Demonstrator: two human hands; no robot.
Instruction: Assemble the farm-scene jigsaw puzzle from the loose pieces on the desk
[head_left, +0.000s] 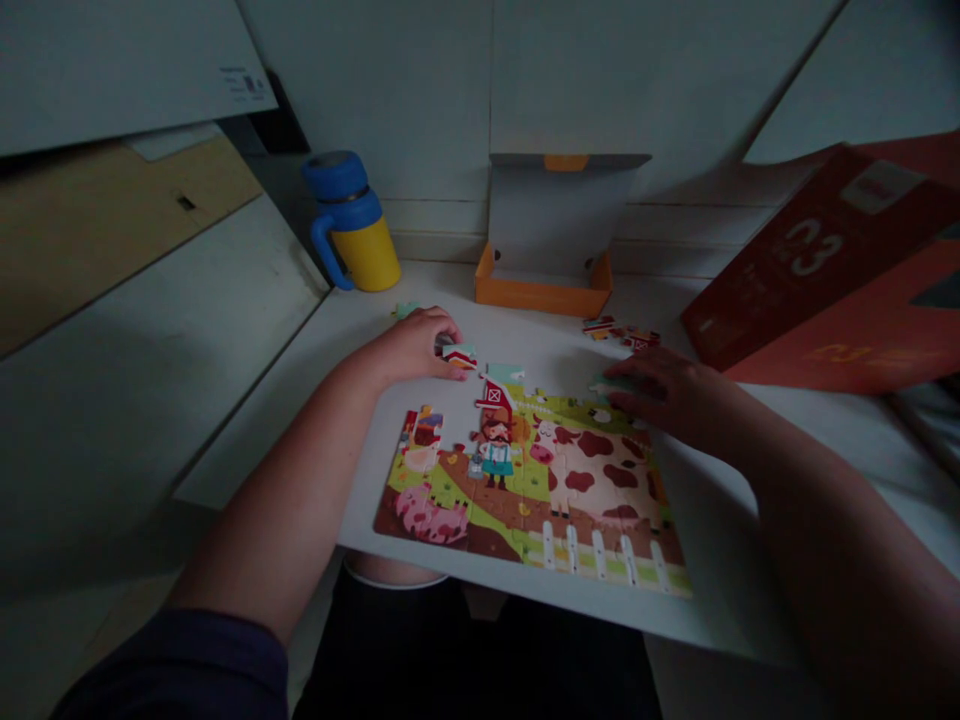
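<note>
A farm jigsaw puzzle (540, 490) with a cow, a farmer and a pig lies on the white table (720, 540). My left hand (416, 345) rests above the puzzle's top left, fingers curled on a loose puzzle piece (459, 355) with red and teal on it. My right hand (660, 390) lies flat at the puzzle's top right corner, fingers stretched over a pale green piece (604, 385). Gaps remain along the puzzle's top edge.
An open orange box (544, 290) stands at the back of the table. A yellow and blue bottle (356, 225) is at the back left. Loose pieces (622, 333) lie near a red box lid (825, 270) on the right.
</note>
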